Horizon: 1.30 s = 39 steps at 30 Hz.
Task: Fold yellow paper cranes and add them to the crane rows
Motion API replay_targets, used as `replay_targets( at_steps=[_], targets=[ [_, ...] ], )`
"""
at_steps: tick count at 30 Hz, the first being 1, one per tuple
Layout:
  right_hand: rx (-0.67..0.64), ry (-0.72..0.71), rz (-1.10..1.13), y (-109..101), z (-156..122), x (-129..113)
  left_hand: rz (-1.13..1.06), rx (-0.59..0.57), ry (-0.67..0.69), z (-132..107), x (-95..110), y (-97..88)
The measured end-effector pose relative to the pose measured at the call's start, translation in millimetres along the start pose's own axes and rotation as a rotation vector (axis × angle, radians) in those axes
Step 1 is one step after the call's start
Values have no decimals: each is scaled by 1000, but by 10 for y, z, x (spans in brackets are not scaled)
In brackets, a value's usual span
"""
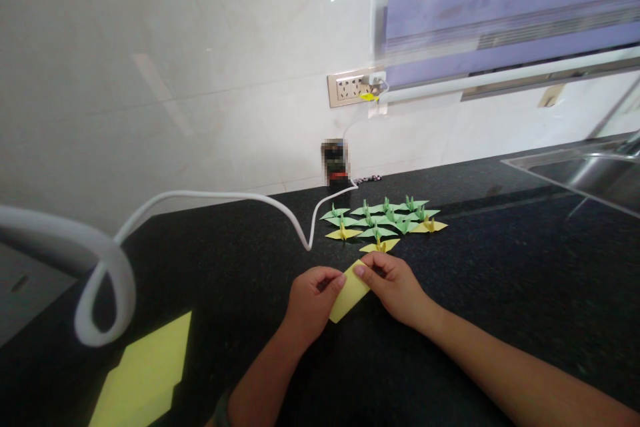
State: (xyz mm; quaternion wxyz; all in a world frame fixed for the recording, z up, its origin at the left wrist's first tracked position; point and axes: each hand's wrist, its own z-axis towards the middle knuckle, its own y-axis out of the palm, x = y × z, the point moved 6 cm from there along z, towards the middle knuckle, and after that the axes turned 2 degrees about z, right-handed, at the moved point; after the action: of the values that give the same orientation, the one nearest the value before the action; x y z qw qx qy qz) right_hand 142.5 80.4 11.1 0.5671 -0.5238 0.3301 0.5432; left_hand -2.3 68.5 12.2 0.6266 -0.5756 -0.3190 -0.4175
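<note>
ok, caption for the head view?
Both hands hold folded yellow paper before paper cranes on black counter.

A black speckled countertop (pixel 500 280) runs across the view, backed by a pale tiled wall (pixel 150 80). There's a cluster of folded paper cranes (pixel 383 221) sitting on it, green ones and yellow ones, packed close together. A white cable (pixel 225 197) snakes over the counter from the lower left, loops near the camera, and climbs to a wall socket (pixel 350 88) where a plug sits. Below the socket stands a small blurred object (pixel 334 161) against the wall. Loose yellow paper sheets (pixel 145 373) lie at the bottom left. A steel sink (pixel 590 170) shows at the far right
</note>
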Motion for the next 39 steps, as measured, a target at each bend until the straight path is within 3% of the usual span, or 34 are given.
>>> replay_targets(
  at_steps=[8, 12, 21, 27, 31, 39],
  targets=[
    [6, 58, 91, -11, 6, 29, 233, 63, 247, -43, 227, -21],
    [7, 81, 131, -11, 6, 45, 264, 59, 276, -72, 289, -11],
    [-27, 60, 104, 8, 4, 24, 184, 35, 157, -20, 165, -19],
    [-65, 203, 421, 113, -43, -21, -223, 14, -93, -48, 14, 36],
    [-158, 266, 510, 253, -104, -27, -355, 55, -148, -70, 10, 67],
    [15, 268, 406, 114, -67, 111, -436, 188, -184, -45, -63, -27]
  ],
)
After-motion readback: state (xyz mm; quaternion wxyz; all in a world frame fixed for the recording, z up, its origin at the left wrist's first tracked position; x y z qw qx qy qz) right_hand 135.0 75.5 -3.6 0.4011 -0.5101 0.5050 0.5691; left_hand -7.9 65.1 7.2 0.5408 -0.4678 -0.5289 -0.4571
